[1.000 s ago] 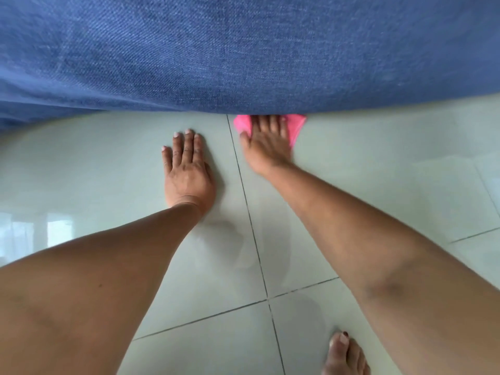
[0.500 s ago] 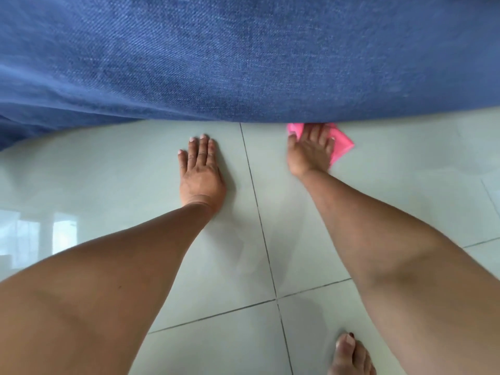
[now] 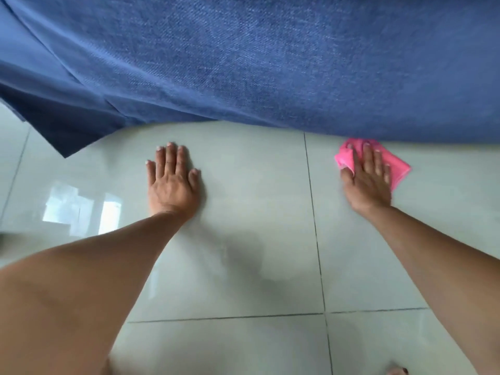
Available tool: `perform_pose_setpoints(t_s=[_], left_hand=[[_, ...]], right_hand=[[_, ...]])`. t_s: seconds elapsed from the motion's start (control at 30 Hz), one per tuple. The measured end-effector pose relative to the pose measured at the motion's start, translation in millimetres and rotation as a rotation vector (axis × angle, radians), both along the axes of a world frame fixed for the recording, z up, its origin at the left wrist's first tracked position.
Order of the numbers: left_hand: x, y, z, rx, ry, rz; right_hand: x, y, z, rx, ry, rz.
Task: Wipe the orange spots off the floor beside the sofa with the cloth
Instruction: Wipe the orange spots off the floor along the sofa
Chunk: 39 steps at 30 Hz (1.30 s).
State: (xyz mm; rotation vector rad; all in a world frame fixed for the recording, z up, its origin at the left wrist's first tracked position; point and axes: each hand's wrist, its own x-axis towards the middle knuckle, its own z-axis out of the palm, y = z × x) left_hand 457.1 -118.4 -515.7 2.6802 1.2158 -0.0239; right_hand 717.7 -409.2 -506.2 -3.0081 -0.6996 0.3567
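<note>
A pink cloth lies on the pale tiled floor right at the lower edge of the blue sofa. My right hand presses flat on the cloth, fingers spread toward the sofa, and part of the cloth is hidden under the palm. My left hand rests palm down on the bare tile to the left, fingers together, holding nothing. No orange spots show on the visible floor.
The sofa's blue fabric fills the whole upper half and overhangs the floor, with a flap hanging down at the left. Dark grout lines cross the tiles. My toes show at the bottom right edge.
My right hand has slid the pink cloth to the right along the sofa's edge, away from the grout line. My left hand stays planted on the same tile.
</note>
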Motion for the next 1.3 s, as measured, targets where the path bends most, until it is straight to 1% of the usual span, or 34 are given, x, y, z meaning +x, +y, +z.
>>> perform_pose_setpoints(t_s=[0.07, 0.13, 0.23, 0.3, 0.4, 0.47, 0.5, 0.53, 0.57, 0.63, 0.7, 0.73, 0.77, 0.8, 0.83, 0.93, 0.97, 1.03, 1.1, 1.13, 1.17, 1.2, 1.3], left_hand=[[1.1, -0.4, -1.0, 0.003, -0.018, -0.003], [0.9, 0.2, -0.7, -0.008, -0.028, 0.003], [-0.7, 2.2, -2.9, -0.009, -0.046, 0.005], [-1.3, 3.2, -3.6, -0.028, -0.064, 0.005], [-2.9, 5.3, -3.6, -0.056, -0.072, -0.002], [-3.7, 5.1, -3.3, -0.058, -0.082, 0.006], [-3.7, 4.5, -3.2, -0.052, -0.083, 0.007], [-3.5, 3.9, -3.0, -0.050, -0.080, 0.008], [-3.1, 3.9, -2.7, -0.051, -0.074, 0.010], [-1.9, 3.6, -3.0, -0.047, -0.063, 0.013], [-1.6, 3.7, -4.0, -0.041, -0.056, 0.010], [-1.7, 3.9, -4.4, -0.043, -0.057, 0.009], [-2.0, 4.7, -3.5, -0.049, -0.059, 0.010], [-2.2, 5.3, -3.1, -0.056, -0.060, 0.008], [-2.9, 6.1, -1.8, -0.063, -0.063, 0.005], [-8.0, 11.8, 9.4, -0.139, -0.128, -0.003], [-12.0, 15.0, 13.8, -0.148, -0.145, -0.004], [-28.3, 28.1, 19.9, -0.084, -0.135, 0.015], [-55.2, 47.0, 20.3, -0.009, -0.074, 0.065], [-69.6, 55.0, 16.8, 0.014, -0.032, 0.083], [-84.0, 61.5, 12.7, 0.029, 0.011, 0.103], [-95.8, 66.0, 8.5, 0.025, 0.042, 0.129], [-109.5, 69.0, 0.8, 0.000, 0.045, 0.192]], right_hand=[[-1.3, 51.5, -3.0, 0.002, -0.017, -0.116], [-18.6, 102.9, -1.6, -0.001, -0.019, -0.076], [-77.9, 167.1, -1.0, 0.025, -0.051, 0.218], [-129.4, 184.3, -2.1, 0.046, -0.028, 0.457], [-173.1, 153.9, -2.6, 0.041, 0.046, 0.795], [-162.5, 107.2, -1.8, 0.021, 0.043, 0.987], [-148.1, 84.7, -0.3, 0.003, 0.034, 1.018], [-129.6, 66.2, 0.5, -0.016, 0.019, 0.983], [-109.1, 53.9, 0.6, -0.035, 0.006, 0.876], [-72.8, 53.2, -0.9, -0.051, -0.029, 0.535], [-57.3, 87.1, -2.6, -0.033, -0.047, 0.225], [-58.4, 112.3, -2.1, -0.012, -0.043, 0.121], [-65.6, 138.6, -1.4, -0.001, -0.028, 0.077], [-78.1, 163.6, -1.7, 0.007, -0.016, 0.098], [-96.5, 185.8, -2.0, 0.020, -0.014, 0.176], [-168.8, 218.5, -0.6, 0.034, -0.031, 0.493], [-187.8, 213.8, -0.7, 0.000, -0.015, 0.608], [-200.9, 188.5, -0.2, -0.028, 0.014, 0.862], [-180.7, 155.2, 0.9, 0.009, 0.020, 1.101], [-164.0, 139.5, 0.3, 0.001, 0.002, 1.150], [-147.1, 128.8, -0.6, -0.013, -0.014, 1.127], [-131.2, 124.1, -1.7, -0.022, -0.024, 1.032], [-109.1, 152.4, -4.2, -0.006, -0.072, 0.613]])
